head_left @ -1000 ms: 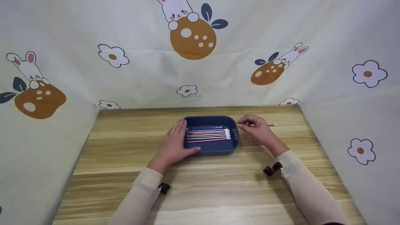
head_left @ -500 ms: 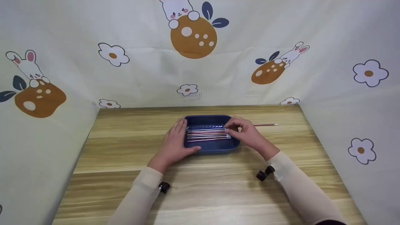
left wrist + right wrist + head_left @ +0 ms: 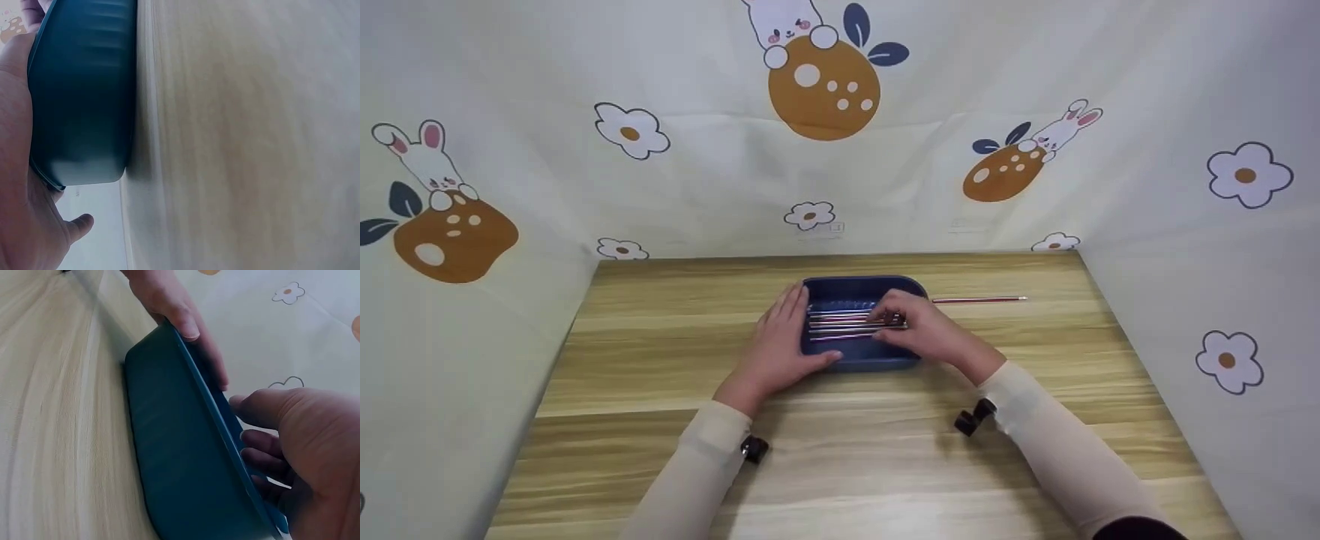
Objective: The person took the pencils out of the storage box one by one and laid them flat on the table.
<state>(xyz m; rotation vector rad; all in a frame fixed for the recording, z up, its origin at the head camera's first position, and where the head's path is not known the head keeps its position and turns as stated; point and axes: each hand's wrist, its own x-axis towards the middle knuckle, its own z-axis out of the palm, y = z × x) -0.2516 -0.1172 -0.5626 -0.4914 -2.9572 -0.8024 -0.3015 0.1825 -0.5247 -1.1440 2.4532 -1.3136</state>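
Observation:
A dark blue tray with rounded corners stands on the table. Several slim pencils lie side by side in it, lengthwise. My left hand holds the tray's left end, fingers along the side and thumb over the front rim; the left wrist view shows the palm against the wall. My right hand reaches over the right end, fingertips at the pencils and covering their right ends. In the right wrist view its thumb and bent fingers stand apart, tips partly behind the rim. A single red pencil lies outside, right of the tray.
The wood-patterned table is bounded by a pale cloth at the back and both sides, printed with rabbits, oranges and flowers. Small black cameras hang at both wrists.
My right hand has moved left from beside the lone pencil, over the tray's right rim, to the pencils inside. The lone pencil is now more fully visible. My left hand and the tray stay put.

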